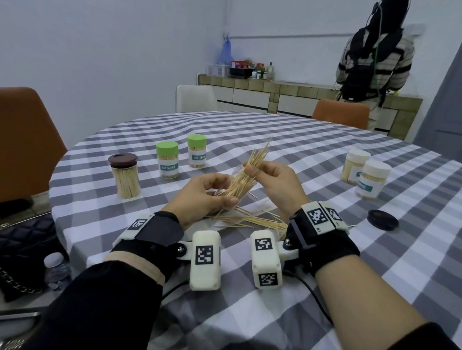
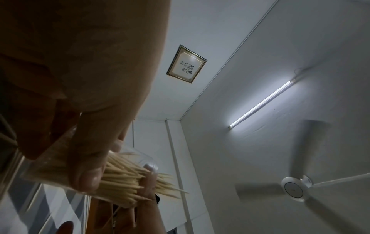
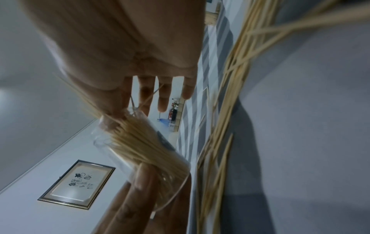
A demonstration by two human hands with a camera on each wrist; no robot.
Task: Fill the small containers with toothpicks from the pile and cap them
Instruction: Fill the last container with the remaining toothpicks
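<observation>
My left hand [image 1: 209, 194] grips a clear container [image 1: 241, 185], tilted with its mouth up and to the right, above the table. A bundle of toothpicks [image 1: 255, 160] sticks out of that mouth, and my right hand [image 1: 267, 174] pinches it at the rim. The left wrist view shows the toothpick bundle [image 2: 128, 178] inside the clear container [image 2: 46, 171] under my thumb. In the right wrist view my fingertips [image 3: 120, 110] hold the bundle [image 3: 140, 142] at the container's mouth. A loose pile of toothpicks [image 1: 254, 221] lies on the cloth under my hands. A dark brown cap [image 1: 382, 219] lies at the right.
On the checked tablecloth [image 1: 325, 289] stand a brown-capped jar [image 1: 125, 175] and two green-capped jars [image 1: 167, 158] at the left, two white-capped jars [image 1: 370, 179] at the right. Chairs ring the table. A person stands at the far counter. A dark bag [image 1: 16, 253] sits at my left.
</observation>
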